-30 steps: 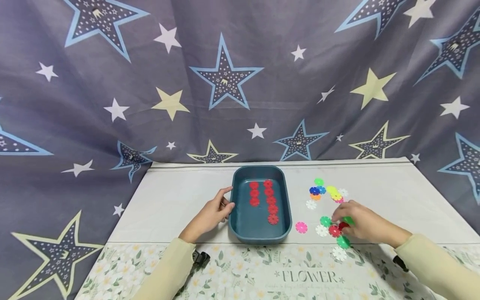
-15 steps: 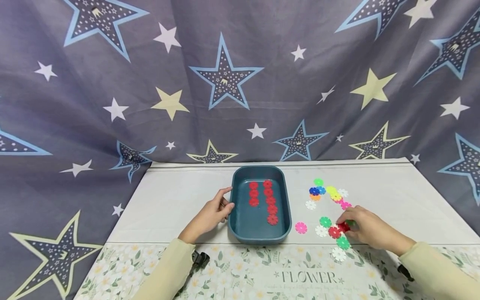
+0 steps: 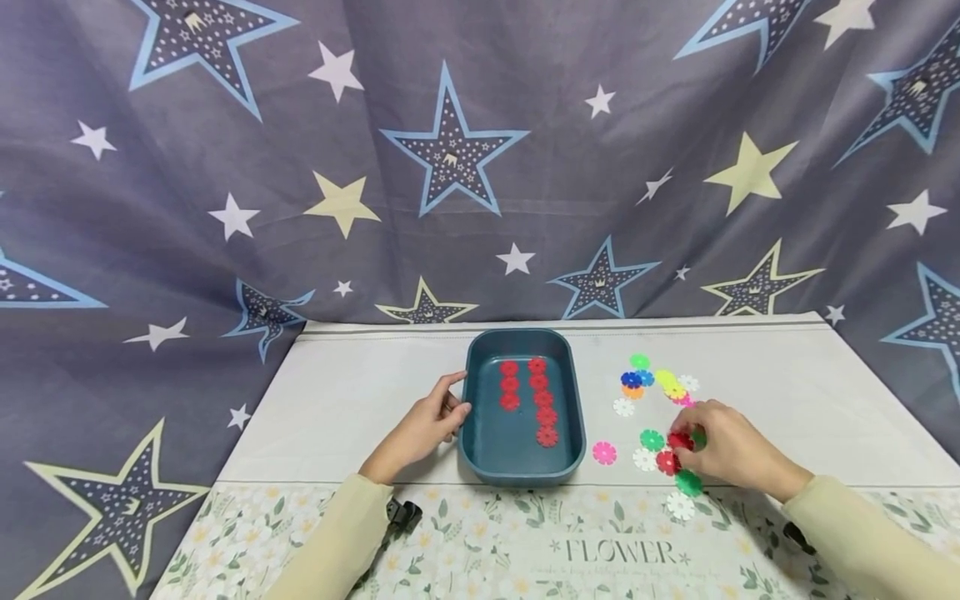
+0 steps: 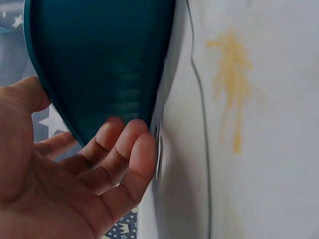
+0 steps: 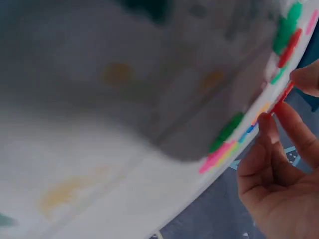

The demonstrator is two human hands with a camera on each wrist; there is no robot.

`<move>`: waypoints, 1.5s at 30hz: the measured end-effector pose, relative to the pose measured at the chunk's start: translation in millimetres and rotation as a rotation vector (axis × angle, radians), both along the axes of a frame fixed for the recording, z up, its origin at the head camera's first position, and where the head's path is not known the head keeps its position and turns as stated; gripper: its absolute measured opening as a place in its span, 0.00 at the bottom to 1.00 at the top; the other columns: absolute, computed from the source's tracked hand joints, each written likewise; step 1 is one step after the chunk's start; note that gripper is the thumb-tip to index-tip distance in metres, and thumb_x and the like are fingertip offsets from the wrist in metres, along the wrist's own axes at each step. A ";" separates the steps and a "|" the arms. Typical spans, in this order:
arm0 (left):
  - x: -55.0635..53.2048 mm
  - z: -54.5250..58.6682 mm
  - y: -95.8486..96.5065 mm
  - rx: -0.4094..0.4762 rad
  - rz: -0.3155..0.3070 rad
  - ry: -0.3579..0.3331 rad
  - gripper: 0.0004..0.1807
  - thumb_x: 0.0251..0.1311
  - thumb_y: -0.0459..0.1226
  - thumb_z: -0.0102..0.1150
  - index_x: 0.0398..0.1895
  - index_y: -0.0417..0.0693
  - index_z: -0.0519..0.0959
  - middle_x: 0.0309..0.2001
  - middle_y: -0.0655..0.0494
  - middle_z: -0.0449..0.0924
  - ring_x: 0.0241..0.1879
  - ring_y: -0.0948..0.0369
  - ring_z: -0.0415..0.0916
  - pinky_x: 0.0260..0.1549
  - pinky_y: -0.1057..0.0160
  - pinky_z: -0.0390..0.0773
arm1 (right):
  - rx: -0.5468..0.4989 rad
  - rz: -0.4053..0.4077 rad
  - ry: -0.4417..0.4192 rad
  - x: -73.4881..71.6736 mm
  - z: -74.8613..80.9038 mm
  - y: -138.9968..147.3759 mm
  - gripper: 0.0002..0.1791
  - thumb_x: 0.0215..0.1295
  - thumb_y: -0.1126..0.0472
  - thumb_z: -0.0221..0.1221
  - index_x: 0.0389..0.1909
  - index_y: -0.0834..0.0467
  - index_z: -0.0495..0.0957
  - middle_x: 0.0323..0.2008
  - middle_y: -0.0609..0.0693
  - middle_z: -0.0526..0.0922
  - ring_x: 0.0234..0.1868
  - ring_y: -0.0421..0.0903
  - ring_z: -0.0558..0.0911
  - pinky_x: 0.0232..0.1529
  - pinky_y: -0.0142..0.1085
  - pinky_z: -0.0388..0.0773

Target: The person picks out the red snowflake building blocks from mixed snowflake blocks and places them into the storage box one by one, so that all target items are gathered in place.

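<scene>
A dark teal tray [image 3: 522, 479] holds two columns of red flower-shaped plastic discs [image 3: 547, 436]. My left hand [image 3: 422, 427] rests against the tray's left side, its thumb and index finger at the rim. In the left wrist view, the loosely bent fingers [image 4: 142, 154] touch the tray's outer wall [image 4: 99, 59]. My right hand [image 3: 731, 446] pinches a red flower-shaped disc [image 3: 679, 442] by its edge. In the right wrist view, that disc [image 5: 284, 95] shows edge-on between thumb and fingertips. Another red disc [image 3: 667, 462] lies just below it, beside a green disc [image 3: 652, 440] and a white disc [image 3: 644, 459].
Several mixed-colour discs lie farther back, among them a yellow one [image 3: 665, 378], a dark blue one [image 3: 631, 380] and an orange one [image 3: 633, 392]. A pink disc [image 3: 604, 452] lies near the tray. A star-patterned curtain [image 3: 480, 208] hangs behind the white tabletop [image 3: 352, 367].
My right hand first drew back slightly, then closed finger and thumb on the red disc and moved it a little up and left. My left hand and the tray stay in place.
</scene>
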State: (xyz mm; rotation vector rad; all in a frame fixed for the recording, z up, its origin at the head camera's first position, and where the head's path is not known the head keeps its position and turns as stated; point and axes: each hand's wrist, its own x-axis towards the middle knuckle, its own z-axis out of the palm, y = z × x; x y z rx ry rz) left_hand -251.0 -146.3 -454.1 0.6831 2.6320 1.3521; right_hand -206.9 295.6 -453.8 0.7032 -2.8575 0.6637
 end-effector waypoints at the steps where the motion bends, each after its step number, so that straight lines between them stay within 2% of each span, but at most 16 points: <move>1: 0.2 0.7 0.3 0.000 0.002 -0.002 0.31 0.70 0.43 0.49 0.72 0.47 0.55 0.34 0.55 0.73 0.25 0.54 0.75 0.24 0.62 0.76 | -0.009 0.002 0.011 -1.5 1.9 -1.6 0.11 0.43 0.61 0.72 0.27 0.46 0.80 0.25 0.38 0.75 0.27 0.41 0.70 0.27 0.36 0.68; 7: -0.1 -0.1 1.1 0.007 0.007 -0.003 0.31 0.70 0.42 0.50 0.72 0.47 0.55 0.33 0.54 0.73 0.25 0.54 0.75 0.24 0.61 0.76 | -0.045 0.053 0.100 -9.3 16.5 -18.4 0.14 0.42 0.61 0.72 0.31 0.47 0.80 0.31 0.40 0.75 0.29 0.42 0.70 0.27 0.35 0.69; 14: 1.8 -1.4 0.1 0.006 0.018 -0.007 0.30 0.69 0.42 0.50 0.72 0.46 0.55 0.33 0.55 0.74 0.25 0.55 0.76 0.23 0.62 0.76 | -0.116 0.250 0.207 -19.0 34.0 -42.8 0.13 0.47 0.62 0.70 0.35 0.47 0.81 0.36 0.38 0.77 0.38 0.39 0.74 0.33 0.38 0.74; 19: 2.7 -3.0 -2.1 0.013 0.023 -0.007 0.30 0.69 0.42 0.51 0.71 0.46 0.56 0.33 0.55 0.73 0.25 0.54 0.75 0.23 0.62 0.76 | -0.175 0.368 0.234 -30.3 41.6 -74.7 0.11 0.50 0.62 0.69 0.36 0.49 0.83 0.36 0.39 0.78 0.40 0.38 0.74 0.39 0.38 0.74; 24: 2.1 -3.8 -2.3 0.019 0.005 0.000 0.31 0.70 0.42 0.50 0.72 0.45 0.55 0.33 0.54 0.73 0.25 0.54 0.75 0.23 0.62 0.76 | -0.175 0.430 0.180 -40.4 43.9 -112.1 0.10 0.53 0.60 0.68 0.37 0.50 0.82 0.38 0.39 0.77 0.42 0.38 0.73 0.41 0.36 0.73; 27: 2.3 -3.6 -2.4 0.018 0.005 -0.005 0.30 0.70 0.42 0.50 0.72 0.45 0.55 0.33 0.55 0.73 0.25 0.54 0.75 0.23 0.62 0.76 | -0.170 0.467 0.135 -46.2 43.7 -132.2 0.09 0.55 0.59 0.68 0.37 0.50 0.82 0.39 0.40 0.77 0.41 0.39 0.73 0.39 0.37 0.74; 30: 1.7 -3.3 -2.5 0.012 0.011 0.001 0.30 0.70 0.43 0.50 0.71 0.46 0.56 0.33 0.55 0.73 0.24 0.54 0.75 0.22 0.62 0.75 | -0.165 0.491 0.109 -53.2 43.1 -148.4 0.09 0.55 0.58 0.68 0.38 0.51 0.83 0.39 0.41 0.78 0.41 0.41 0.73 0.41 0.40 0.74; 35: -0.8 -2.0 -1.2 -0.003 -0.001 0.018 0.30 0.70 0.43 0.49 0.71 0.46 0.56 0.33 0.56 0.74 0.24 0.57 0.75 0.22 0.62 0.74 | -0.154 0.487 0.077 -64.3 38.3 -165.7 0.10 0.54 0.58 0.68 0.37 0.53 0.83 0.35 0.44 0.79 0.39 0.45 0.74 0.42 0.40 0.73; 41: -0.6 0.3 -0.9 -0.015 0.001 0.016 0.30 0.70 0.42 0.50 0.71 0.46 0.56 0.33 0.56 0.74 0.25 0.57 0.75 0.22 0.61 0.74 | -0.077 0.483 -0.040 -72.4 28.7 -182.9 0.08 0.54 0.59 0.68 0.36 0.52 0.83 0.34 0.43 0.80 0.32 0.46 0.76 0.36 0.35 0.72; 45: -0.3 1.1 -1.5 -0.010 -0.006 0.018 0.30 0.70 0.42 0.50 0.71 0.45 0.56 0.33 0.55 0.74 0.26 0.54 0.76 0.21 0.61 0.74 | -0.043 0.486 -0.088 -76.2 23.6 -191.9 0.10 0.51 0.60 0.70 0.36 0.53 0.83 0.34 0.42 0.80 0.34 0.45 0.76 0.37 0.34 0.72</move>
